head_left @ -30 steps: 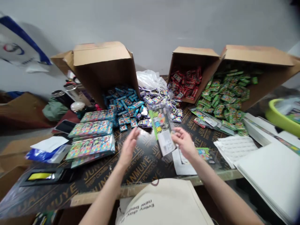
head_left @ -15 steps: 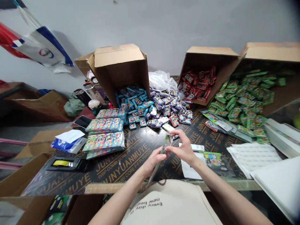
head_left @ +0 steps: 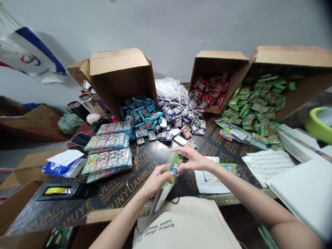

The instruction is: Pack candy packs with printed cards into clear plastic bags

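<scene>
Two hands: gripping one packet [head_left: 173, 170] together above the desk's [head_left: 145, 162] near edge.
Left hand [head_left: 155, 179]: fingers clenching the packet's lower half, thumb on its front.
Right hand [head_left: 193, 159]: fingers pinching the packet's top end.
Packet: tilting, green edge up, pale end pointing down toward a cream bag [head_left: 181, 224].
Behind: three boxes lying on their sides, spilling blue packs [head_left: 141, 112], red packs [head_left: 211, 90] and green packs [head_left: 255, 103]; purple packs [head_left: 178, 114] heaping between blue and red.
Left of hands: flat stacks [head_left: 109, 148] lying on the desk, well apart from the packet.
Right of hands: a white sheet [head_left: 210, 180] lying just beside the right wrist; white sheets [head_left: 267, 162] further out.
</scene>
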Motion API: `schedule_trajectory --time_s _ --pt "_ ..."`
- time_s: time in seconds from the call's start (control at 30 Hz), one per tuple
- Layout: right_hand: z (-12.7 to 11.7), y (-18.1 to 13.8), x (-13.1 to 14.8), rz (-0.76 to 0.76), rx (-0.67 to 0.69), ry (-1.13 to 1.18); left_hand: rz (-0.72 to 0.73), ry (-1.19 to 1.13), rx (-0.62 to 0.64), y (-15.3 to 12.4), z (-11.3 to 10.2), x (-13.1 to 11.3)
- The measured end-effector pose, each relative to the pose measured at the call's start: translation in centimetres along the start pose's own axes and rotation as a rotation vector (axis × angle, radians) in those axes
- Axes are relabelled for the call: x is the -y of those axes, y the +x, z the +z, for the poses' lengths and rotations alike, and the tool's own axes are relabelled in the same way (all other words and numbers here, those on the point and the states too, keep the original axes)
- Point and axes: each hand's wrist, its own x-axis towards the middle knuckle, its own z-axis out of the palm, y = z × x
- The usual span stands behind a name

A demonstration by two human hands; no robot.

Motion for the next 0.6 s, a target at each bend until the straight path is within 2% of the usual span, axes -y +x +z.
schedule_trajectory --time_s 0.1,0.13,0.17,0.23,0.3,0.43,0.47,0.6 --pt "1.3 0.2 -0.6 0.119 -0.376 0.201 -0.048 -0.130 -0.119 0.2 -0.3 0.2" --pt "1.9 0.1 -0.8 0.173 -0.433 0.311 -0.055 -0.160 -0.136 0.3 -0.4 0.3" --pt "2.5 0.0 -0.9 0.225 -0.423 0.441 -0.052 -0.176 -0.141 0.4 -0.5 0.4" --pt "3.7 -0.1 -1.0 0.291 -0.260 0.688 -0.022 -0.166 -0.141 0.5 -0.6 0.6" --pt "4.4 -0.1 -1.0 0.294 -0.143 0.805 0.022 -0.083 -0.161 0.6 -0.7 1.0" --pt "4.6 0.2 -1.0 0.311 -0.242 0.773 0.106 0.190 -0.302 1.1 -1.3 2.0" --pt "4.7 0.1 -1.0 0.341 -0.225 0.786 0.116 0.215 -0.345 1.3 -1.5 2.2" --pt "6.0 -1.0 -1.8 0.418 0.140 0.950 0.142 0.136 -0.446 2.1 -2.1 2.3"
